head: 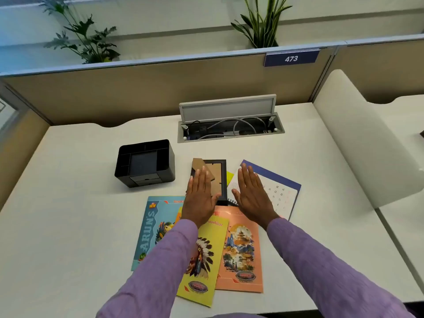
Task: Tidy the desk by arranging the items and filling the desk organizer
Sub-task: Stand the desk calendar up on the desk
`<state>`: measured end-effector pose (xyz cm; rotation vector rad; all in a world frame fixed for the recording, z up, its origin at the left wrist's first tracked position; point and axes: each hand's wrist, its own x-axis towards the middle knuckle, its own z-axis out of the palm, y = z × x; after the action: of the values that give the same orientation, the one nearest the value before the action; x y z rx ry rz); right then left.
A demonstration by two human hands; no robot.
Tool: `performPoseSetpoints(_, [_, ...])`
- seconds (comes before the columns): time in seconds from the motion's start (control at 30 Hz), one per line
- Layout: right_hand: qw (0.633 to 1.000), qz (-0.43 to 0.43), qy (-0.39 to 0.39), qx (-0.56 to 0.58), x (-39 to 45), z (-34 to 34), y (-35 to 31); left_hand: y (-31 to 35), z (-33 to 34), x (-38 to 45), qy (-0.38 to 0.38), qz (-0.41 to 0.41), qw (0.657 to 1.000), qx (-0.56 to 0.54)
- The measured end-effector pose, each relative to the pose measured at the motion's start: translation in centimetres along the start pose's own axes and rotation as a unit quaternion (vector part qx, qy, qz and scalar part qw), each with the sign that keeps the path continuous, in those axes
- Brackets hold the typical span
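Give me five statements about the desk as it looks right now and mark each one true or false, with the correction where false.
1. Both hands are flat with straight fingers, holding nothing. True: the left hand and right hand are open, palms down.
2. The black desk organizer is full of pens. False: its visible compartments show nothing in them.
3. The picture frame lies face down, its cardboard back showing. True.
4. The yellow notebook lies under both the blue notebook and the orange notebook. False: it overlaps on top of both.
5. The calendar lies to the left of the organizer. False: it lies to the right, under the right hand.
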<state>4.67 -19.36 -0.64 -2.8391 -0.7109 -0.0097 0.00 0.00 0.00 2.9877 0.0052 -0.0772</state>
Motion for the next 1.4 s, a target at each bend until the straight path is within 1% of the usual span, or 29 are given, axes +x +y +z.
performPoseSetpoints(0.07, [1.0,0.016,-0.01,0.002,-0.2,-0.1,0.0,0.0,0.1,-0.1,-0.012,-0.015,1.0,0.001])
performPoseSetpoints(0.23, [0.999,0.027,-0.034,-0.011,-0.3,0.6,0.3,-0.3,1.0,0.1,-0.024,-0.024,0.999,-0.001])
performPoseSetpoints(0.37, [0.996,0.057,-0.074,0.002,-0.3,1.0,1.0,-0.5,1.4,0.9,-0.044,-0.035,0.998,-0.022])
performPoseSetpoints(0.43, [0.993,0.072,-0.093,0.016,-0.2,1.1,1.2,0.1,1.0,1.5,-0.034,-0.04,0.997,-0.063])
performPoseSetpoints(0.5, [0.99,0.09,-0.099,0.04,-0.3,1.1,1.3,1.1,0.6,2.2,-0.009,-0.053,0.99,-0.127])
performPoseSetpoints(0.6, [0.982,0.142,-0.065,0.107,-1.2,0.8,1.9,2.9,0.3,3.5,0.004,-0.054,0.975,-0.214])
performPoseSetpoints(0.67, [0.972,0.188,-0.041,0.137,-2.2,0.6,2.6,3.9,0.4,4.4,-0.005,-0.027,0.976,-0.217])
performPoseSetpoints(0.8, [0.942,0.313,-0.002,0.123,-4.4,0.3,4.5,4.7,1.7,5.9,-0.068,0.037,0.99,-0.119])
performPoseSetpoints(0.87, [0.919,0.379,0.006,0.111,-5.4,0.0,5.3,5.0,2.2,6.3,-0.093,0.043,0.99,-0.094])
performPoseSetpoints(0.97, [0.883,0.453,-0.015,0.121,-6.4,-0.2,6.1,5.5,2.8,7.0,-0.113,0.035,0.989,-0.09])
performPoseSetpoints(1.03, [0.866,0.473,-0.024,0.159,-6.6,-0.1,6.5,5.8,2.9,7.2,-0.113,0.02,0.988,-0.105])
performPoseSetpoints(1.17, [0.843,0.477,-0.011,0.247,-6.7,0.0,6.8,6.2,2.8,7.3,-0.104,-0.005,0.986,-0.131])
performPoseSetpoints(1.3, [0.827,0.486,0.006,0.282,-6.8,-0.5,7.0,6.6,2.0,7.5,-0.104,-0.021,0.982,-0.155])
performPoseSetpoints(1.4, [0.815,0.503,0.013,0.289,-7.3,-0.5,7.6,7.1,1.5,7.5,-0.115,-0.019,0.978,-0.17])
